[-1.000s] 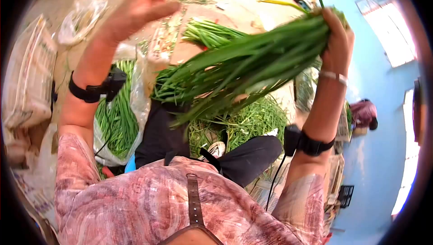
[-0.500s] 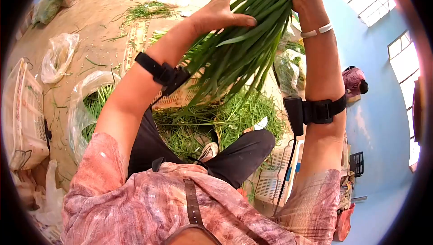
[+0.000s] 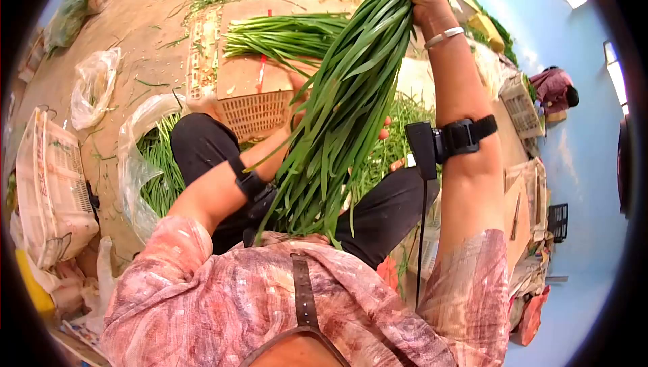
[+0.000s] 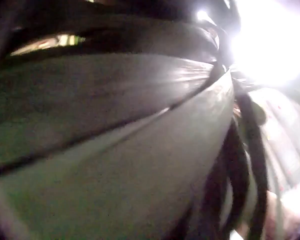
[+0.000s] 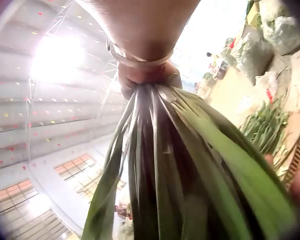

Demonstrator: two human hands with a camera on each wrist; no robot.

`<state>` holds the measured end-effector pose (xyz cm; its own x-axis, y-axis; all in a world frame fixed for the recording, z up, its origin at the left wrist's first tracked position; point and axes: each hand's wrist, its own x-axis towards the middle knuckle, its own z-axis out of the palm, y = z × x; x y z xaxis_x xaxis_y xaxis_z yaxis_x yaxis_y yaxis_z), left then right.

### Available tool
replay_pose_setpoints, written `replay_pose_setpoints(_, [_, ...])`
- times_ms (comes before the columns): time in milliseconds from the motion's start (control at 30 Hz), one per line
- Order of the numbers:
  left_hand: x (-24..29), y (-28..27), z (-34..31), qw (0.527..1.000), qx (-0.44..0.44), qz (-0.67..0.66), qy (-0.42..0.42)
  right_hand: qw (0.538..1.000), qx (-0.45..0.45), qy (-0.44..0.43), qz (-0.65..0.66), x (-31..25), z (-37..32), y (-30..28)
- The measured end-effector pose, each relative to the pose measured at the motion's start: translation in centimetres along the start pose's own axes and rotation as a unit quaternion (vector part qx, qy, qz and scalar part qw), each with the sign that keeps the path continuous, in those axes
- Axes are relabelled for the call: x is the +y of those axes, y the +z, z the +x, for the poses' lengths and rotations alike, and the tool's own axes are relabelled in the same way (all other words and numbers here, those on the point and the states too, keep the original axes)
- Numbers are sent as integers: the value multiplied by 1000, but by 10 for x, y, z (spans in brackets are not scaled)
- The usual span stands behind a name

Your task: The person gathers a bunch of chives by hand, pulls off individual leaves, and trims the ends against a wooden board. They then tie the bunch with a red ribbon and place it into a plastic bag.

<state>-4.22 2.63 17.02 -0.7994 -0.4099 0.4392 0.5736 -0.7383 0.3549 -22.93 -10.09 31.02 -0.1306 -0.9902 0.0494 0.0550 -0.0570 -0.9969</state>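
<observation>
My right hand (image 3: 426, 1) grips a bunch of long, flat-leaved garlic chives (image 3: 354, 90) by one end, raised at the top of the head view. The leaves hang down toward my lap. In the right wrist view the leaves (image 5: 165, 165) fan out below the gripping hand (image 5: 147, 75). My left hand (image 3: 298, 93) is behind the hanging leaves, mostly hidden. Its fingertips (image 3: 385, 129) show past the bunch's right side; how the fingers lie there I cannot tell. Broad blurred leaves (image 4: 110, 140) fill most of the left wrist view.
Another pile of chives (image 3: 287, 35) lies on a board ahead, over a plastic crate (image 3: 253, 114). To the left is a clear bag (image 3: 135, 158) of green stalks, with a pale crate (image 3: 54, 191) farther out. Loose greens (image 3: 408, 114) spread ahead. Another person (image 3: 553, 89) is by the blue wall.
My left hand has come from the left onto the leaves and then down behind them. My right hand keeps its grip; the bunch, first held out sideways, now hangs down toward my lap.
</observation>
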Motion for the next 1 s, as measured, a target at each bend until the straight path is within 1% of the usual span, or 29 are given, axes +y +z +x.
replay_pose_setpoints(33, [-6, -3, -9, 1000, 17, -9, -3, 999, 2, 33, -1, 11, 2, -6])
replay_pose_setpoints(67, [-11, -5, -19, 999, 33, -16, -3, 1000, 24, 10, -13, 27, 1, -13])
replay_pose_setpoints(100, [-14, -6, -28, 999, 47, -21, -4, 999, 46, 17, 10, 41, 1, -17])
replay_pose_setpoints(167, [-22, -7, -44, 997, 72, -29, -6, 996, 82, 28, -15, 56, -10, -16])
replay_pose_setpoints(300, [-37, -1, -64, 992, 112, -43, -25, 994, 102, 25, 28, 86, -7, -9])
replay_pose_setpoints(333, [-41, -2, -67, 991, 119, -52, -33, 997, 76, 16, 13, 93, -2, -9])
replay_pose_setpoints(367, [-45, 0, -70, 989, 125, -63, -43, 995, 89, 22, 45, 101, 2, -8])
replay_pose_setpoints(400, [-48, 2, -72, 983, 133, -100, -73, 994, 94, 23, 49, 109, 4, -8])
replay_pose_setpoints(433, [-49, 5, -72, 983, 133, -99, -75, 993, 100, 21, 51, 112, 3, -5])
replay_pose_setpoints(467, [-49, 9, -71, 981, 155, -73, -89, 993, 115, 9, 38, 114, 2, -3])
replay_pose_setpoints(500, [-48, 11, -69, 978, 177, -48, -104, 991, 123, 14, 51, 115, -3, -5])
replay_pose_setpoints(533, [-50, 3, -68, 977, 169, -81, -103, 989, 132, 15, 59, 117, -2, -7])
replay_pose_setpoints(567, [-51, -1, -70, 977, 169, -81, -104, 987, 141, 17, 68, 119, -2, -9])
replay_pose_setpoints(633, [-47, -2, -70, 961, 184, -122, -166, 985, 155, 24, 66, 116, -7, -13])
replay_pose_setpoints(667, [-47, 3, -68, 942, 230, -172, -176, 983, 169, 31, 62, 112, -10, -16])
replay_pose_setpoints(700, [-50, 0, -67, 941, 227, -173, -181, 982, 174, 29, 61, 113, -9, -21])
replay_pose_setpoints(767, [-56, -7, -62, 943, 249, -142, -171, 983, 179, 7, 32, 119, -5, -33])
replay_pose_setpoints(800, [-55, -8, -61, 940, 263, -106, -187, 982, 186, -4, 14, 122, -5, -40])
replay_pose_setpoints(833, [-53, -12, -63, 941, 261, -106, -190, 982, 190, -6, 13, 126, -4, -46])
replay_pose_setpoints(900, [-52, -20, -66, 929, 271, -130, -215, 977, 209, 25, 25, 133, -4, -60])
replay_pose_setpoints(933, [-53, -16, -61, 936, 238, -172, -194, 975, 216, 27, 38, 134, -8, -65])
replay_pose_setpoints(1000, [-55, -21, -61, 933, 231, -193, -198, 974, 223, 22, 39, 138, -12, -76])
